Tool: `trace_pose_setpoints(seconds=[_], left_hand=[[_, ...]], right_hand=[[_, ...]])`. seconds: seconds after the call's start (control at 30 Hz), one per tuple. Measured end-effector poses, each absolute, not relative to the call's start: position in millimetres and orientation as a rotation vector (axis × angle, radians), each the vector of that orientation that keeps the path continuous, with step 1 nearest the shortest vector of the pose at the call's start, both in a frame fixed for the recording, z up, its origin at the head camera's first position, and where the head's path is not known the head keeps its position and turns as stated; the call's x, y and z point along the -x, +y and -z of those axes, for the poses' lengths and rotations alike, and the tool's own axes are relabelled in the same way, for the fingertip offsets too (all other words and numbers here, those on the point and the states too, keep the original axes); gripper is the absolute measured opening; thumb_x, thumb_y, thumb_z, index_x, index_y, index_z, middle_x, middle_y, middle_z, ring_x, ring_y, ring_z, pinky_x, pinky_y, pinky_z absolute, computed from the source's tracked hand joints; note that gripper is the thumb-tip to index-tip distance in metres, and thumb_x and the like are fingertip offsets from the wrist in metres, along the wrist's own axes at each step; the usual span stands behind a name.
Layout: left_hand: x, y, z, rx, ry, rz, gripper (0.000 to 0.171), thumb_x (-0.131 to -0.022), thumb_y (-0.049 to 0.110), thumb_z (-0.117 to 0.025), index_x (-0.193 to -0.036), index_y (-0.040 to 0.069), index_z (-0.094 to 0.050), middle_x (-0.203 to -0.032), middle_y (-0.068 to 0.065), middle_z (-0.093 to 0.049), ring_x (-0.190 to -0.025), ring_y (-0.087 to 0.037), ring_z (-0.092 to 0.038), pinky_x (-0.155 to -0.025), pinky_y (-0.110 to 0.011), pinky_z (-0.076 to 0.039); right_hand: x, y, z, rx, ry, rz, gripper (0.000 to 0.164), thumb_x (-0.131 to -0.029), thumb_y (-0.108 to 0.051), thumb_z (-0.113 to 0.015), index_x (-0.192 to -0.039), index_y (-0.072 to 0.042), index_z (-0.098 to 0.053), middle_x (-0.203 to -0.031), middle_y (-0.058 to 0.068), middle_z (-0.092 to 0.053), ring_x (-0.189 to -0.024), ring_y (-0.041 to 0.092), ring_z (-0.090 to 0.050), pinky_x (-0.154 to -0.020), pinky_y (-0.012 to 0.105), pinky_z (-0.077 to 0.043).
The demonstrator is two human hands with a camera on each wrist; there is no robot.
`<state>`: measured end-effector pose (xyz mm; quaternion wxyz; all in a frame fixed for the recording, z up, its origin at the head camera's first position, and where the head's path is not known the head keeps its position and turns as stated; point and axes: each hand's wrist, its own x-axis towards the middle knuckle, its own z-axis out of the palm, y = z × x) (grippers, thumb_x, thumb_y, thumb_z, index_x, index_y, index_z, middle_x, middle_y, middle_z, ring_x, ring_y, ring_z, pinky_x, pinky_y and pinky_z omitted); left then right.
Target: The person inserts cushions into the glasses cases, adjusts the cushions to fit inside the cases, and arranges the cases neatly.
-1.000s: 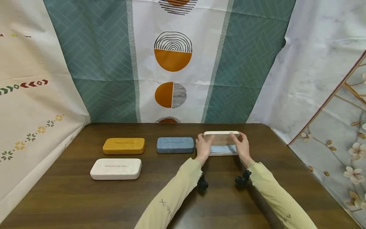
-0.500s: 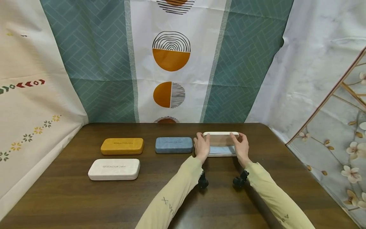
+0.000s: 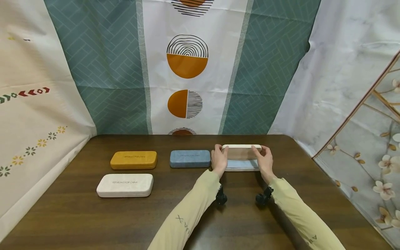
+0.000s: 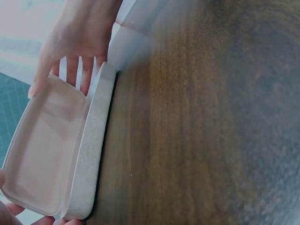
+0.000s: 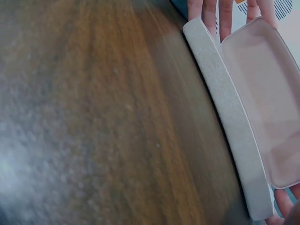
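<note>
At the back right of the table, a white glasses case [image 3: 240, 153] stands with its lid raised, showing a pinkish lining. A light blue cloth [image 3: 243, 164] lies in its lower half. My left hand [image 3: 219, 159] holds the left end of the case, thumb at the lid's inner edge. At the other end my right hand [image 3: 265, 163] grips the lid, its thumb against the inside. In the left wrist view, the long front wall [image 4: 91, 145] of the case rests along the tabletop, with the fingers of the right hand [image 4: 84, 37] behind the lid's end.
Left of the hands lies a closed blue glasses case [image 3: 190, 158], close to the left hand. Farther left are a closed mustard-yellow case [image 3: 133, 160] and, nearer the front, a closed white case [image 3: 125, 185]. Patterned cloth [image 3: 187, 69] hangs behind the wooden table [image 3: 125, 222].
My left thumb has slid outward toward the lid's left end, so more of the lining and blue cloth shows. The right hand keeps its hold. The head view has shifted slightly.
</note>
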<state>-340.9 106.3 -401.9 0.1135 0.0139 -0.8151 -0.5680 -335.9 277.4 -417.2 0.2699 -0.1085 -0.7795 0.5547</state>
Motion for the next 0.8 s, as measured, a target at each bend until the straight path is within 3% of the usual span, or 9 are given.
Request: trace_pose_setpoints(seconds=[0.2, 0.37, 0.6, 0.8], left_hand=[[337, 104, 401, -0.008, -2.340, 1.724, 0.025, -0.090, 0.026, -0.057, -0.103, 0.004, -0.052, -0.089, -0.010, -0.049, -0.089, -0.029, -0.048, -0.076, -0.039, -0.039], [332, 103, 401, 0.040, -2.335, 1.772, 0.023, -0.090, 0.023, -0.058, -0.100, 0.004, -0.051, -0.089, -0.008, -0.049, -0.089, -0.028, -0.048, -0.076, -0.038, -0.039], [327, 98, 396, 0.046, -2.317, 1.744, 0.019, -0.087, 0.019, -0.062, -0.095, 0.003, -0.054, -0.089, -0.007, -0.057, -0.084, -0.026, -0.052, -0.074, -0.036, -0.041], [327, 95, 400, 0.090, -2.238, 1.792, 0.017, -0.083, 0.015, -0.066, -0.088, 0.003, -0.054, -0.082, -0.006, -0.057, -0.076, -0.021, -0.049, -0.068, -0.031, -0.041]], right_hand=[[344, 288, 429, 0.257, -2.109, -1.518, 0.063, -0.080, -0.047, -0.064, -0.116, 0.002, -0.047, -0.109, 0.016, -0.048, -0.100, 0.029, -0.041, -0.079, 0.037, -0.034], [360, 307, 452, 0.245, -2.094, -1.512, 0.066, -0.075, -0.054, -0.065, -0.112, -0.002, -0.048, -0.104, 0.009, -0.049, -0.095, 0.021, -0.043, -0.072, 0.029, -0.036], [342, 297, 434, 0.206, -2.091, -1.598, 0.059, -0.079, -0.040, -0.068, -0.112, 0.004, -0.046, -0.099, 0.010, -0.049, -0.091, 0.020, -0.043, -0.071, 0.024, -0.037], [335, 298, 429, 0.171, -2.036, -1.721, 0.051, -0.076, -0.034, -0.073, -0.105, 0.001, -0.050, -0.090, 0.000, -0.051, -0.081, 0.010, -0.044, -0.065, 0.015, -0.038]])
